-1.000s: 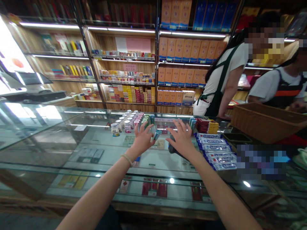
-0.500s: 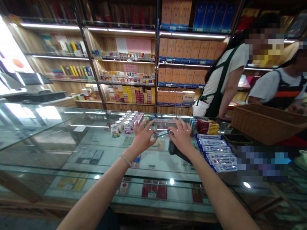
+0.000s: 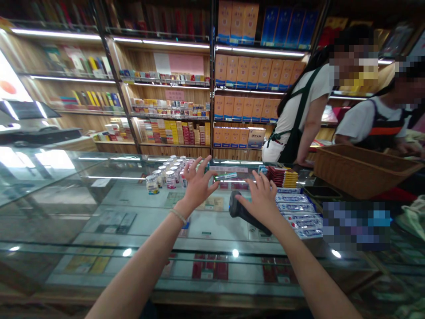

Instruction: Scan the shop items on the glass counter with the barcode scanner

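Observation:
A slim green-and-white pack (image 3: 227, 177) with a barcode-like label on its side is at the fingertips of my left hand (image 3: 198, 186). Its left end sits between thumb and index finger, while the other fingers are spread. My right hand (image 3: 264, 197) holds nothing, fingers apart, just right of the pack. Below that hand a black handheld barcode scanner (image 3: 247, 213) lies on the glass counter (image 3: 133, 199), its handle partly covered by my wrist. Small lidded jars (image 3: 162, 175) stand in rows behind my left hand, which hides some of them.
Blue-and-white packets (image 3: 299, 208) and stacked red-and-yellow packs (image 3: 282, 176) lie right of my right hand. Beyond them is a wicker basket (image 3: 361, 173). Two people in aprons (image 3: 299, 106) stand behind the counter, before shelves (image 3: 172, 150) of boxed goods.
My right hand has let go of the pack's right end and moved away rightward. The pack has risen slightly with my left hand and turned, showing its green edge and label.

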The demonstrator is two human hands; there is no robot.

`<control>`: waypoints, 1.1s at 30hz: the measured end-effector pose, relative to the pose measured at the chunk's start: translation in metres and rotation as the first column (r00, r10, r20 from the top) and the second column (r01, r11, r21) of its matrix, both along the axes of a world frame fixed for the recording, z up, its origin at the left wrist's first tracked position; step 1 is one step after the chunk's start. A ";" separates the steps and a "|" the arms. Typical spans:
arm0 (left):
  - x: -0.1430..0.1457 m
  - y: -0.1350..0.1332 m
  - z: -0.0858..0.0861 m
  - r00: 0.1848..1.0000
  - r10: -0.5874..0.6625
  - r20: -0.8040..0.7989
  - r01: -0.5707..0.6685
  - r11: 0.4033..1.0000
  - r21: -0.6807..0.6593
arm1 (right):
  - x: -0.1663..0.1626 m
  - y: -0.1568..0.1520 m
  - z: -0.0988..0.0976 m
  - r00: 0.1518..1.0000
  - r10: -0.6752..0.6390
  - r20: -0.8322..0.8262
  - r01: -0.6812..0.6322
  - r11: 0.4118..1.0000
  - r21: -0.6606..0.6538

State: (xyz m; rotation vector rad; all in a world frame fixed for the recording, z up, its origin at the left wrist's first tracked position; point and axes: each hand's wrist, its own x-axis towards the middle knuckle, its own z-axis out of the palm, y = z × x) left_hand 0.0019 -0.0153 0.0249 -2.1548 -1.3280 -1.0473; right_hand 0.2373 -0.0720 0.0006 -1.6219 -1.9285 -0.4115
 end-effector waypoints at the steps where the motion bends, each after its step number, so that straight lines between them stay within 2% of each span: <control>1: 0.001 0.003 -0.003 1.000 0.011 0.017 -0.011 1.000 0.004 | 0.003 -0.007 -0.006 1.000 -0.007 0.028 0.008 0.999 -0.041; 4: 0.004 0.010 -0.016 0.998 0.019 0.062 -0.021 0.999 0.040 | 0.008 -0.025 -0.024 0.996 -0.012 0.093 0.028 0.984 -0.178; 7: 0.002 0.013 -0.029 0.999 -0.026 0.038 0.022 0.994 0.108 | 0.005 -0.034 -0.033 0.992 -0.017 0.122 0.049 0.964 -0.260; 10: -0.003 0.013 -0.037 0.999 -0.045 -0.016 0.047 0.985 0.164 | -0.001 -0.034 -0.031 0.990 -0.008 0.142 0.052 0.950 -0.309; 14: -0.007 0.014 -0.039 1.000 -0.012 -0.020 0.016 0.979 0.205 | -0.006 -0.033 -0.026 0.990 0.013 0.142 0.034 0.947 -0.320; 21: -0.007 0.016 -0.041 1.000 0.012 0.019 -0.015 0.979 0.203 | -0.018 -0.029 -0.031 0.996 0.030 0.084 -0.006 0.960 -0.278; 26: -0.010 0.017 -0.043 1.000 0.018 0.002 -0.018 0.973 0.232 | -0.014 -0.027 -0.036 0.999 0.039 -0.004 -0.039 0.989 -0.144; 30: -0.012 0.019 -0.044 1.000 0.017 0.012 -0.019 0.974 0.225 | -0.009 -0.030 -0.032 0.987 0.135 -0.087 -0.136 0.991 -0.001; 33: -0.013 0.019 -0.044 1.000 0.010 0.018 -0.014 0.977 0.212 | -0.011 -0.034 -0.028 0.971 0.229 -0.072 -0.225 0.973 0.059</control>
